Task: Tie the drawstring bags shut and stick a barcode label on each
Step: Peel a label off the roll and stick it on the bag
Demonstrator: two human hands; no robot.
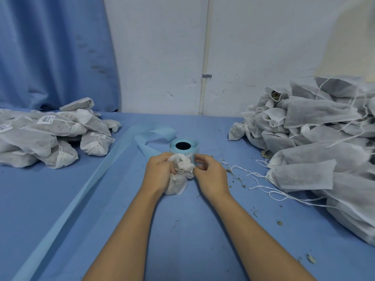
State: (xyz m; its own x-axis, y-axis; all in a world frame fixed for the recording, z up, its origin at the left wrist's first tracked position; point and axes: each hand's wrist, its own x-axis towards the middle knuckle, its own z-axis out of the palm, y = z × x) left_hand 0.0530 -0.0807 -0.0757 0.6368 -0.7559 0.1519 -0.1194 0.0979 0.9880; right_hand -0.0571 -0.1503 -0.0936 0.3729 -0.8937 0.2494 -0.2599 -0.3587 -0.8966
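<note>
1. White fabric bag [176, 184] stands upright on table [182, 230], just in front of label roll [183, 147]
2. Left hand [159, 174] curled round bag neck; right hand [210, 175] pinches gathered top
3. Judgement: clamp neck firmly, draw string snug, then knot

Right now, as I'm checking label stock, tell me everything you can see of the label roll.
The label roll is a spool of light blue backing paper wound round a dark hollow core. It stands on end on the blue table cover, core facing up, behind the bag held by the left hand and right hand. A white printed label shows on its near side. A long tail of spent blue backing curls off to the left. Whether the right hand touches it cannot be told.
</note>
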